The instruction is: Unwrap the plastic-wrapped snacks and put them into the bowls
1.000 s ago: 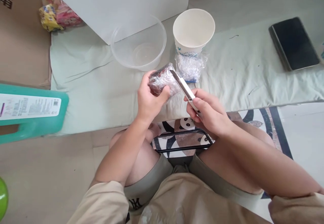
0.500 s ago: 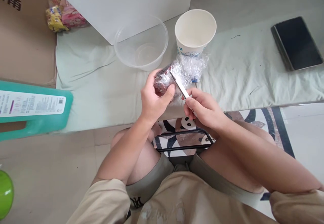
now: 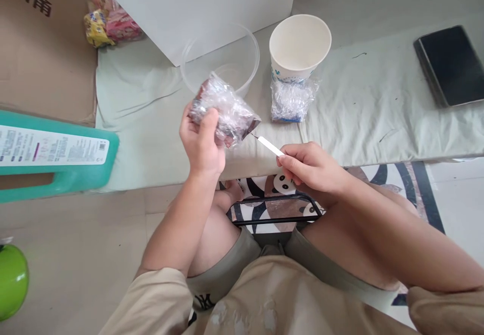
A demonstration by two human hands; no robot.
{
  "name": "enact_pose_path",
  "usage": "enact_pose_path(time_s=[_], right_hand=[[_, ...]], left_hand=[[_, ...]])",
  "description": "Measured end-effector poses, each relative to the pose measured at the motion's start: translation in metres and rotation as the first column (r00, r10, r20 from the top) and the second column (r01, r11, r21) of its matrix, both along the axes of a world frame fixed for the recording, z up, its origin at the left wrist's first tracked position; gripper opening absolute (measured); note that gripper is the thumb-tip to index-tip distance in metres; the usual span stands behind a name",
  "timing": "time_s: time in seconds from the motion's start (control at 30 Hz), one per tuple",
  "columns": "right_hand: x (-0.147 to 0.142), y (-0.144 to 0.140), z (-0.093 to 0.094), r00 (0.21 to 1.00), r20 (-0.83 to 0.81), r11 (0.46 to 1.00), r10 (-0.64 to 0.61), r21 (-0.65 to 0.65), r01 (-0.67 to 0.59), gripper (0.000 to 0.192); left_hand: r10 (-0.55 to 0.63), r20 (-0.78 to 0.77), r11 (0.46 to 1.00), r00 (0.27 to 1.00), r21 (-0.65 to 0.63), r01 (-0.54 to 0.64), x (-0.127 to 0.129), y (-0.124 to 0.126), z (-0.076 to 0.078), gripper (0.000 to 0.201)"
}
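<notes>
Above the knees, a thin white blade (image 3: 269, 146) is pinched in the closed right hand (image 3: 310, 166), tip touching the plastic-wrapped dark packet (image 3: 223, 110). The packet is gripped by the curled left hand (image 3: 200, 141), raised over the surface (image 3: 359, 108) edge. Behind it a clear plastic bowl (image 3: 227, 57) is seen; a paper cup (image 3: 300, 47) and crumpled wrap (image 3: 291, 102) are further right.
</notes>
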State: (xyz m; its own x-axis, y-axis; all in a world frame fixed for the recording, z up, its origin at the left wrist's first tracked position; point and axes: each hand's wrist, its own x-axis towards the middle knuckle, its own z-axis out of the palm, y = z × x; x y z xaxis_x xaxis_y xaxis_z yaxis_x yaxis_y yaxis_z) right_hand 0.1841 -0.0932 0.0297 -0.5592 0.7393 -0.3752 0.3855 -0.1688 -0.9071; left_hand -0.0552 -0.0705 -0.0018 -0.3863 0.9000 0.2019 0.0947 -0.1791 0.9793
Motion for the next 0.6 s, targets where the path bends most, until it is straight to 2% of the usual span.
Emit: enact_pose_path(time_s=[0.07, 0.1, 0.13, 0.23, 0.3, 0.4, 0.5, 0.6], right_hand=[[0.005, 0.005, 0.0, 0.995, 0.082, 0.995, 0.05, 0.084, -0.057, 0.037], [0.009, 0.009, 0.0, 0.99, 0.133, 0.984, 0.046, 0.166, -0.068, 0.036], [0.013, 0.012, -0.001, 0.983, 0.182, 0.961, 0.014, 0.27, -0.064, 0.034], [0.025, 0.022, -0.007, 0.945, 0.294, 0.841, -0.141, 0.539, -0.042, 0.024], [0.032, 0.026, -0.013, 0.908, 0.372, 0.794, -0.193, 0.602, -0.078, 0.027], [0.04, 0.03, -0.023, 0.843, 0.49, 0.781, -0.223, 0.607, -0.147, 0.031], [0.043, 0.031, -0.028, 0.815, 0.503, 0.727, -0.288, 0.669, -0.156, 0.031], [0.039, 0.028, -0.028, 0.877, 0.361, 0.636, -0.317, 0.767, -0.086, 0.032]], left_hand=[[-0.012, 0.076, 1.0, 0.997, 0.015, 0.011, -0.008, 0.0, 0.004, 0.054], [-0.022, 0.123, 1.0, 0.992, 0.02, 0.02, -0.01, 0.0, 0.007, 0.051], [-0.032, 0.166, 0.999, 0.986, 0.02, 0.029, -0.011, -0.001, 0.009, 0.049], [-0.057, 0.235, 0.998, 0.97, -0.013, 0.062, -0.002, -0.007, 0.014, 0.054], [-0.077, 0.24, 0.992, 0.968, -0.074, 0.098, 0.01, -0.012, 0.013, 0.061], [-0.118, 0.231, 0.95, 0.966, -0.258, 0.178, 0.028, -0.02, 0.005, 0.059], [-0.174, 0.113, 0.88, 0.978, -0.428, 0.206, 0.039, -0.025, -0.001, 0.048], [-0.248, -0.215, 0.849, 0.945, -0.517, 0.106, 0.037, -0.026, 0.002, 0.04]])
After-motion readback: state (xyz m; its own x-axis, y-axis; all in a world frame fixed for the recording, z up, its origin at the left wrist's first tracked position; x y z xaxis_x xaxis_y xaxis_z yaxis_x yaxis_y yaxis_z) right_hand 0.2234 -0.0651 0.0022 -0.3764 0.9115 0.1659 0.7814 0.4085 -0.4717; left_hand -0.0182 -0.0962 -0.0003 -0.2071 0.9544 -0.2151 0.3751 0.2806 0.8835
